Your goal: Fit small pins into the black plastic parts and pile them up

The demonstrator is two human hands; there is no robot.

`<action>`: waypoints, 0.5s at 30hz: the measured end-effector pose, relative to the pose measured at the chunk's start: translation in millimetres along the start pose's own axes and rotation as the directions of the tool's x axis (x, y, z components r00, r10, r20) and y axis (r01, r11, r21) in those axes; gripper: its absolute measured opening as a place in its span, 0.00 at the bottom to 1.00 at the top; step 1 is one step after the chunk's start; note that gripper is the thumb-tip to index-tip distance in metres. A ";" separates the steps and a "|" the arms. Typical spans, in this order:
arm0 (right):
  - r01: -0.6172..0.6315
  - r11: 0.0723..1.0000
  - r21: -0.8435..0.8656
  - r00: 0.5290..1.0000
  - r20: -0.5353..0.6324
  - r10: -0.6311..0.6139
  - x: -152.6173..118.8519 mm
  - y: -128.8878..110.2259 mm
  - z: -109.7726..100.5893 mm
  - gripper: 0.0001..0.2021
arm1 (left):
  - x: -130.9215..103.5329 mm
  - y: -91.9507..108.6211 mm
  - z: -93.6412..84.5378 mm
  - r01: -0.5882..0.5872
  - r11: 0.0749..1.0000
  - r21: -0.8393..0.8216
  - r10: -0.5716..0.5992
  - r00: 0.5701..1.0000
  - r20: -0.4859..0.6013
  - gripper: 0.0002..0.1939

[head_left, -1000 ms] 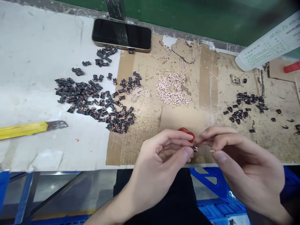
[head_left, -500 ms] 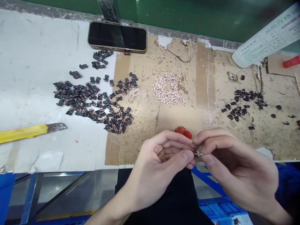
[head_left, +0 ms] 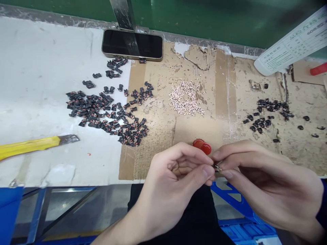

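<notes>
Both hands, the left hand [head_left: 176, 183] and right hand [head_left: 270, 183], are pinched nearly closed on one small dark piece [head_left: 216, 167], seemingly steadying it for fine fingertip work.

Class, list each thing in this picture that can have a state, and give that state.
Knife: blade out.
Phone: screen dark.
Cardboard: torn near the back edge.
Black pieces: loosely heaped.
Pale bits: loosely scattered.
Left hand: pinching a small dark piece.
Right hand: fingertips at that piece; grip unclear.
</notes>
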State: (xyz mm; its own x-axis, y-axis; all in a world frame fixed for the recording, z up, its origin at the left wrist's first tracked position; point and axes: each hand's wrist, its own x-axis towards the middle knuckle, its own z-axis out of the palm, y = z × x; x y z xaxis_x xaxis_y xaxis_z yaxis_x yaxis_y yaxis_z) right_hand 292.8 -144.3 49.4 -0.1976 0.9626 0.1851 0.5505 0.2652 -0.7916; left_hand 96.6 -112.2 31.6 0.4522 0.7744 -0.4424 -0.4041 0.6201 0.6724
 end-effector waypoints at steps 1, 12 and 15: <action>-0.007 1.000 0.017 1.000 -0.023 0.007 0.1 -0.1 1.2 0.11 | -0.3 -0.7 0.5 -0.008 1.000 -0.004 0.008 1.000 -0.010 0.10; 0.056 0.998 0.031 0.989 -0.139 -0.051 -4.0 -7.3 7.9 0.16 | -9.4 -8.7 2.0 -0.157 0.985 0.077 0.162 0.985 -0.063 0.11; 0.087 0.996 -0.015 0.988 -0.124 -0.089 -8.5 -7.6 4.9 0.15 | -11.5 -8.9 2.1 -0.202 0.975 0.093 0.207 0.977 -0.048 0.11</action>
State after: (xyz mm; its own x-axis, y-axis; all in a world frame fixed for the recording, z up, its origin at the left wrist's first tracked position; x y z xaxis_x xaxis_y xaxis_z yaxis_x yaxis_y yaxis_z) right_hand 286.3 -154.7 51.0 -0.1434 0.9346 0.3254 0.5431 0.3492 -0.7636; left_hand 96.7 -126.9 31.9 0.3199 0.8910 -0.3222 -0.4111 0.4369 0.8001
